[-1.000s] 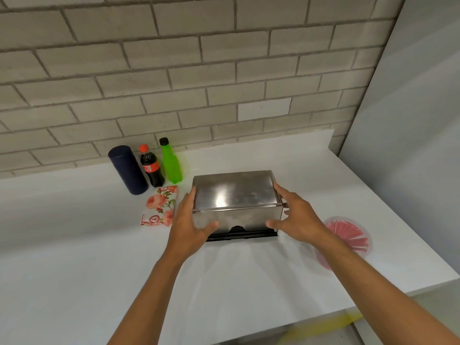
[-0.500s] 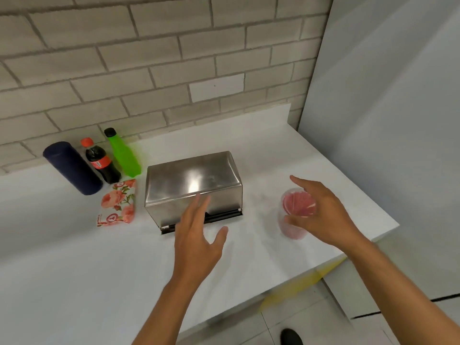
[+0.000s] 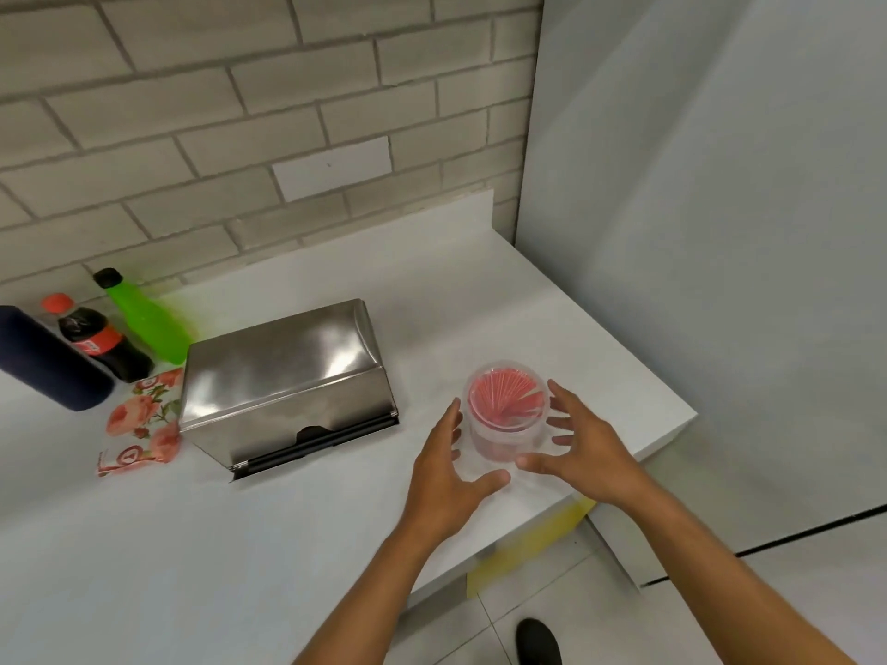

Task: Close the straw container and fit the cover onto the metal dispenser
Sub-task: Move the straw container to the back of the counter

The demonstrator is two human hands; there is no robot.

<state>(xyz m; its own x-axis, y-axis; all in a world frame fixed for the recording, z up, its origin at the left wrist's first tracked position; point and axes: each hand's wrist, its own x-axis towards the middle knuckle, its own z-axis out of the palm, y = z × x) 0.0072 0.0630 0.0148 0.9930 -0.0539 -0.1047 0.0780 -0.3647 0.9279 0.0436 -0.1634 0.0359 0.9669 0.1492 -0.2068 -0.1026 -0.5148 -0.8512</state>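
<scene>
Now straw container (image 3: 506, 415) between both hands

I see a white counter (image 3: 144, 544) against a grey brick wall (image 3: 216, 112), a pale panel (image 3: 720, 232) at right, and tiled floor (image 3: 600, 616) below.

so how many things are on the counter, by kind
bottles: 2, cola bottle and green bottle
dark blue cylinder: 1
floral napkin pack: 1
metal dispenser: 1
straw container: 1, between the left hand and right hand
total: 6
</scene>
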